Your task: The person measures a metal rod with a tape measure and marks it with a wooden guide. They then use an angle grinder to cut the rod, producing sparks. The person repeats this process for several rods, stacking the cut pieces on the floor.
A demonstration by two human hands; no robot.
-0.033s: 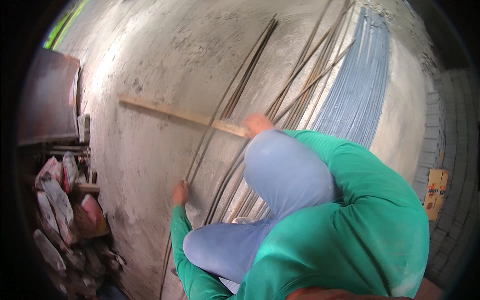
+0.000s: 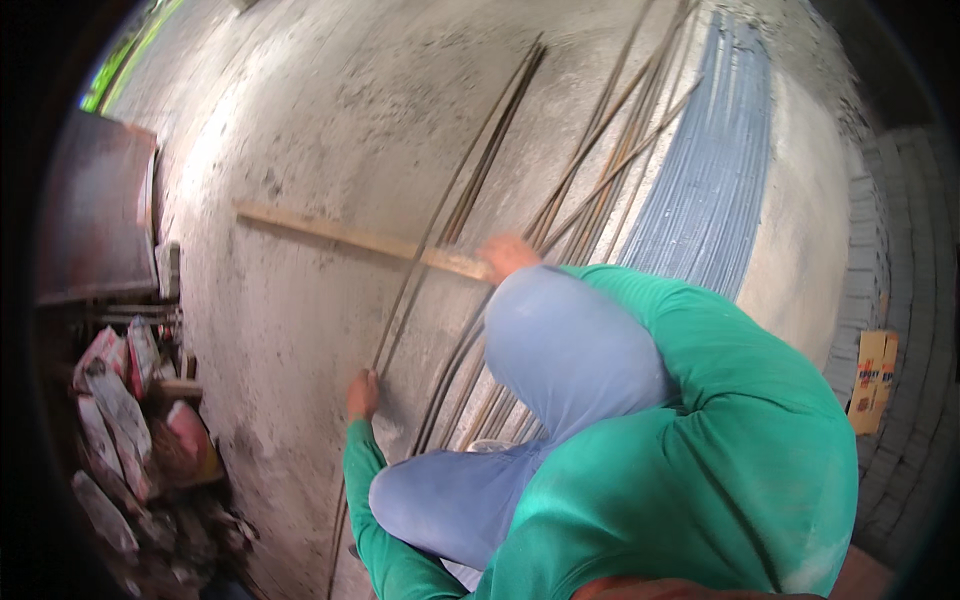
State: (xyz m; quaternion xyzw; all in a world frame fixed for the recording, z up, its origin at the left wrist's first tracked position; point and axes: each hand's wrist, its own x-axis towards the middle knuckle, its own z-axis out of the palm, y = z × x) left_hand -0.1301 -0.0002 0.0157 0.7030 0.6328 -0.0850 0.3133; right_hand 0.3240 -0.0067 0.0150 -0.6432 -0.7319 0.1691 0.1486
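My left hand (image 2: 363,393) is closed around a long thin steel rod (image 2: 400,295) that runs forward along the concrete floor. Its lower stretch continues back past my left forearm. Across the floor lies a narrow wooden batten (image 2: 340,232), and the rod passes over it. At the batten's right end is my right hand (image 2: 512,257), slightly blurred, its fingers closed on the wood. My right knee partly covers that wrist. A small bundle of dark rods (image 2: 492,150) lies just beyond the batten.
More rusty rods (image 2: 590,165) lie crossed right of my hands, some running under my legs. Grey-blue rods (image 2: 700,165) are laid side by side farther right. Crumpled sacks (image 2: 120,415) and a dark sheet panel (image 2: 100,210) stand at left; a cardboard piece (image 2: 873,383) is at right.
The view has shifted slightly. Both hands keep their places on the rod and the batten, with no clear movement of either.
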